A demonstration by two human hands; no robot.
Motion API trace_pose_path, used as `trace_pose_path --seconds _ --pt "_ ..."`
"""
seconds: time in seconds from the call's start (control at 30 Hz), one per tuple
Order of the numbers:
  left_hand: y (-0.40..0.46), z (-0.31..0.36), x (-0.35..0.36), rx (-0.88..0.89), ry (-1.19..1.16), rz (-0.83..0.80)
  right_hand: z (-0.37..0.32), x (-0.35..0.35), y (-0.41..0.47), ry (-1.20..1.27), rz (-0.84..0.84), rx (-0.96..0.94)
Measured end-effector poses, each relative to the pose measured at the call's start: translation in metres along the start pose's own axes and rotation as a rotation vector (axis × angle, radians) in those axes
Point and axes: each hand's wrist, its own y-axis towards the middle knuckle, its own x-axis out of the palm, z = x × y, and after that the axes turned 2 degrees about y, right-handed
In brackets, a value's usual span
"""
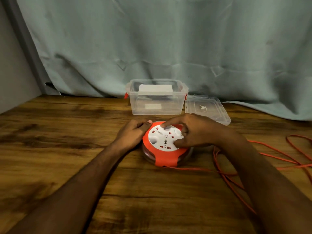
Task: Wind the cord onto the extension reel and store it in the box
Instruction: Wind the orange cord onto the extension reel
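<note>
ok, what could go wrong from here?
The loose cord lies in crossing loops right of the reel and passes under the right forearm, so it may snag or knot while winding. The left hand only steadies one edge; the reel could slide.

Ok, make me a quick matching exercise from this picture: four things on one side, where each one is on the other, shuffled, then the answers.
Things:
1. extension reel
2. lid
3. storage box
4. orange cord

Places:
A. open, at the table's back by the curtain
B. loose on the table, at right
C. under both hands
D. flat beside the box, on its right

Pairs: 1-C, 2-D, 3-A, 4-B
</note>
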Motion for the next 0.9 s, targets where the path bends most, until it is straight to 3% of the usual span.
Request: trace_pose_path --seconds 0.3,0.73,0.9 --pt "0.0 0.001 0.004 0.015 -0.034 0.038 0.001 0.005 0.0 -0.069 0.088 0.093" --pt "-0.004 0.007 0.004 0.014 -0.002 0.068 -0.032 0.026 0.008 -0.233 0.234 0.018" --pt "-0.003 0.008 0.003 0.023 -0.017 0.082 -0.023 0.01 0.0 -0.118 0.239 0.008"
